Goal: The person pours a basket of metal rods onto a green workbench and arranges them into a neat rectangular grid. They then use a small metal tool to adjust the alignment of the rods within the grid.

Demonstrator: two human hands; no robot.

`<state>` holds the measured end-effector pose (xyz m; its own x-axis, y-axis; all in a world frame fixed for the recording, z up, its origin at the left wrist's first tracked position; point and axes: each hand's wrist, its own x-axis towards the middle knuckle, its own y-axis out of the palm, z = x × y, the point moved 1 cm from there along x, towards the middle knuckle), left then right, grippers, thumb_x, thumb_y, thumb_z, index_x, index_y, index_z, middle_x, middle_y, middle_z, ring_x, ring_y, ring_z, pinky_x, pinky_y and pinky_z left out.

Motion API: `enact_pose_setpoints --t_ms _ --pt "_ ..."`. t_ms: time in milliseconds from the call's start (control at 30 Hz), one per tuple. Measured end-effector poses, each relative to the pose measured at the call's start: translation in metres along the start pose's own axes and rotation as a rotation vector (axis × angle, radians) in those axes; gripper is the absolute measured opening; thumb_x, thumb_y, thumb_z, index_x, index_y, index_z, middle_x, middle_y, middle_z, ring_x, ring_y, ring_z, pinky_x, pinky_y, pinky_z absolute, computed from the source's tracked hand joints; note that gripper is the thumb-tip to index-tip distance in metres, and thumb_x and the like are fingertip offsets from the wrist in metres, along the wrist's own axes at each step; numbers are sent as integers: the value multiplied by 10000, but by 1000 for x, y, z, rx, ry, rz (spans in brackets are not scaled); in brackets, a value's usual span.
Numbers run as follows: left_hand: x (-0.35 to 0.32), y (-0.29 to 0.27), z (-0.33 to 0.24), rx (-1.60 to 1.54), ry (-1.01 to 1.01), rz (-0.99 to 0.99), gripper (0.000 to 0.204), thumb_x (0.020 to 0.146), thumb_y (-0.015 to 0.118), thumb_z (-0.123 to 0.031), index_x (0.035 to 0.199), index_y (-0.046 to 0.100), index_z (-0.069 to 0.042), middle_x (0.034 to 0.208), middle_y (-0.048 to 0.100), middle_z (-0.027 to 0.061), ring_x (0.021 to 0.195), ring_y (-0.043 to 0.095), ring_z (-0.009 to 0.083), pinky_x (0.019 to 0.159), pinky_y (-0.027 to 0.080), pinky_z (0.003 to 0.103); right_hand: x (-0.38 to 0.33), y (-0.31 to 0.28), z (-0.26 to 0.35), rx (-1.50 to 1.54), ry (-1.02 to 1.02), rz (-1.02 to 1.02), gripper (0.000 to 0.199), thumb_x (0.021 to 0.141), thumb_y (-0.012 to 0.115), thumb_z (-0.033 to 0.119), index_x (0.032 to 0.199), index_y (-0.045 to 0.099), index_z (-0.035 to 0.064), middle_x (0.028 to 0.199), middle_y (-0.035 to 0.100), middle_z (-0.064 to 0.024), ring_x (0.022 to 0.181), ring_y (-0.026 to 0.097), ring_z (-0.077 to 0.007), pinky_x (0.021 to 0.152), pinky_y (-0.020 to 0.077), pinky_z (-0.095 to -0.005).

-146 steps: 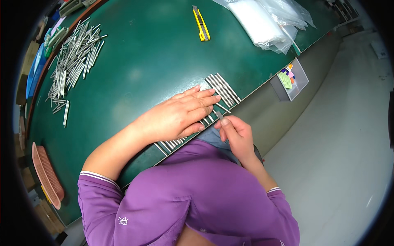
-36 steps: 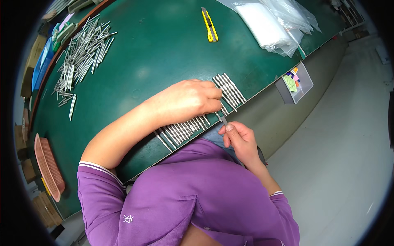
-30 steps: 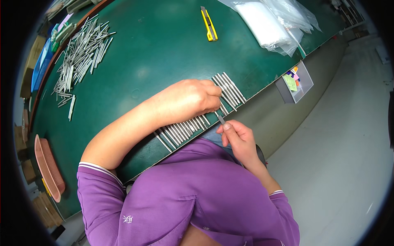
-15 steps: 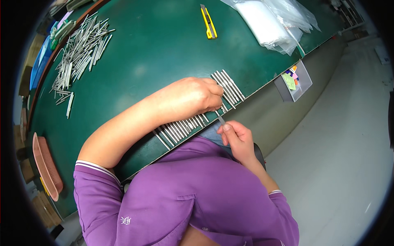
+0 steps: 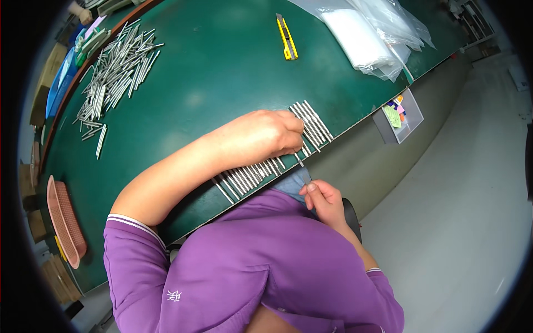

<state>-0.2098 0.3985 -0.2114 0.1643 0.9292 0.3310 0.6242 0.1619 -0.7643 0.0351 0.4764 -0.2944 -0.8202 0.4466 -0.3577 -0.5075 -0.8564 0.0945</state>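
Note:
My left hand (image 5: 277,134) reaches across the table's near edge, its fingers curled down on a thin metal rod (image 5: 299,160) whose end juts past the edge. My right hand (image 5: 326,201) is closed in a pinch below that edge, holding a narrow flat grey strip (image 5: 307,181); its exact kind is not clear. Strip and rod end are apart. A row of metal rods (image 5: 240,181) lies side by side along the edge, partly hidden under my left forearm. Several more rods (image 5: 312,122) lie in parallel just right of my left hand.
A loose heap of metal rods (image 5: 119,69) lies at the far left. A yellow utility knife (image 5: 287,39) and clear plastic bags (image 5: 361,41) are at the back. A grey bin (image 5: 412,115) hangs by the right edge; a pink basket (image 5: 65,225) stands left. Another person's hand (image 5: 84,15) shows far left.
My right hand has drawn back toward my body, so the grey strip has come away from the rod end. My left hand stays on the rod. The view has shifted slightly.

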Motion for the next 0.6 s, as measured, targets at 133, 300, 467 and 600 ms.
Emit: enact_pose_setpoints --t_ms 133,300,467,600 --pt "-6 -11 -2 -13 -65 -27 147 795 754 -90 901 661 -49 935 618 69 901 627 278 791 518 411 4 4 15 53 -44 33 267 1053 524 192 935 670 2 648 522 18 609 463 -53 586 383 -225" --pt "-8 -20 1 -61 -103 101 154 774 781 -120 853 664 -61 884 599 45 881 595 271 794 484 408 5 1 29 23 -87 69 263 1056 521 186 935 668 6 653 528 19 618 479 -51 596 398 -221" --pt "-8 -13 8 -55 -36 62 127 795 769 -135 828 668 -66 834 596 46 854 591 267 765 485 401 16 -34 89 -145 -383 -175 224 1038 556 170 939 667 2 712 586 11 639 505 -46 612 414 -220" --pt "-5 -15 5 23 13 51 111 801 763 -148 829 681 -79 856 622 35 860 606 254 774 492 400 76 -60 181 -631 -607 -391 181 953 671 182 973 684 2 819 669 -35 734 604 -106 678 474 -267"
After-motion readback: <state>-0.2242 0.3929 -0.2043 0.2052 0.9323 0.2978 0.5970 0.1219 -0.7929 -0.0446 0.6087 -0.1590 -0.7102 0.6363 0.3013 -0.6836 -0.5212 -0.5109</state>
